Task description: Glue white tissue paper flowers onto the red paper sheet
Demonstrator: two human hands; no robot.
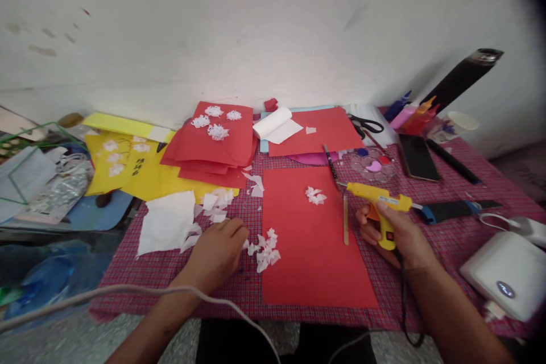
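In the head view, grips a yellow plastic glue gun (pixel 362 189) with an orange trigger in the right hand (pixel 405 233), over the right part of a counter (pixel 157 270) spread with red plaid cloth. Wraps the right hand's fingers around handle and trigger, aiming the nozzle leftward by the right edge of a large, flat red paper sheet (pixel 315 273). Trails a black cord from the handle toward the counter's near edge.

Bends the left hand (pixel 219 244) down just left of that sheet, with fingers curled close together and tips hidden; cannot tell whether pinching a scrap or not.

Has the red sheet laid at the middle of the near edge, with a small crumpled white paper flower (pixel 315 195) on its far part and crumpled white paper pieces (pixel 267 253) across its left edge, near the left hand. Includes a flat wooden stick (pixel 346 222) along its right edge.

Toward the counter's left edge, shows a white tissue-like square (pixel 166 224), torn white scraps (pixel 217 205) beside it and yellow paper (pixel 96 179) bearing pale flowers and black writing.

Along the far edge, carries stacked red sheets (pixel 209 151) topped with four white-and-blue paper clusters (pixel 218 132), a partly unrolled white paper roll (pixel 273 123) and black-handled scissors (pixel 369 124).

Near the far right corner, shows a clear plate (pixel 358 166) dabbed with paint and a dark phone (pixel 418 157); near the right edge, a rounded white box (pixel 507 273).
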